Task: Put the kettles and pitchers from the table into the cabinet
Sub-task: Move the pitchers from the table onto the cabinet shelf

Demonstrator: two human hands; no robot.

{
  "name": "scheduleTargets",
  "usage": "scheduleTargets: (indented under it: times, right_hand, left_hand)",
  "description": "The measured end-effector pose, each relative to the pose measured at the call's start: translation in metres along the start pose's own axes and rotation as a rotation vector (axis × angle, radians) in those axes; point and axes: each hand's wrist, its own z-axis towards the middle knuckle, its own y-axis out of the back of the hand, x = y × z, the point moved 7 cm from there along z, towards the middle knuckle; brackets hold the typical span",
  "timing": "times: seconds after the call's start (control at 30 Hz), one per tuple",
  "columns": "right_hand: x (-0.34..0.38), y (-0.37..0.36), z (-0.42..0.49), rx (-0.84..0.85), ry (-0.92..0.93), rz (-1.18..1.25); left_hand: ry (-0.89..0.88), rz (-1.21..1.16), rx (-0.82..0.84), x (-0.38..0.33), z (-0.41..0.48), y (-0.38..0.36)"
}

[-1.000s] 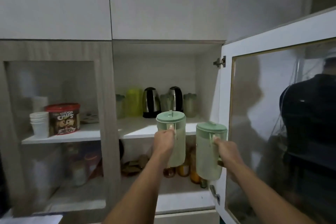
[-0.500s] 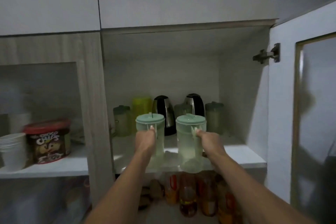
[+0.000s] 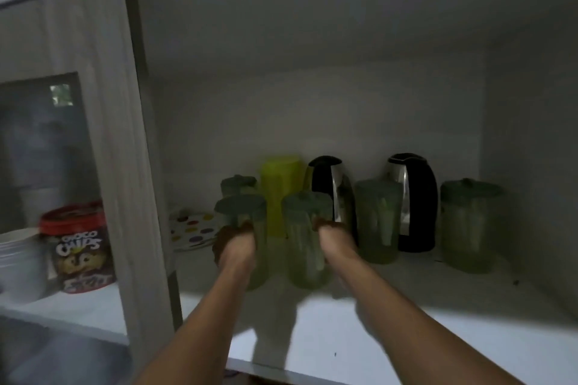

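Lower centre, hands: left hand (image 3: 233, 247) grasps left pitcher (image 3: 242, 212); right hand (image 3: 334, 239) grasps right pitcher (image 3: 305, 228)
Shelf (image 3: 406, 322): placing step; next, likely seat both flat, then release

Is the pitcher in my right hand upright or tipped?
Upright: the right hand grips the pitcher, lid on top, sides vertical.

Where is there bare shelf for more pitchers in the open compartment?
Front strip of the shelf, ahead of the far-right pitcher, right of the right hand. Back row from yellow pitcher to right kettle is crowded.
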Motion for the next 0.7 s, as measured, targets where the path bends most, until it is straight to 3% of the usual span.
scheduleTargets:
  times: [0.3, 0.53, 0.63, 0.7]
  right_hand:
    - [0.002, -0.035, 0.060, 0.177, 0.111, -0.089]
    - [-0.003, -0.047, 0.094, 0.158, 0.050, -0.032]
    - [-0.006, -0.056, 0.100, 0.153, 0.013, -0.001]
    - [-0.005, -0.059, 0.100, 0.151, 0.023, 0.003]
  left_hand:
    - [-0.052, 0.039, -0.089, -0.006, 0.052, -0.017]
    - [-0.113, -0.058, -0.063, -0.005, 0.068, -0.033]
    - [-0.079, -0.185, -0.134, 0.000, 0.061, -0.034]
    - [-0.055, -0.269, -0.270, 0.009, 0.055, -0.031]
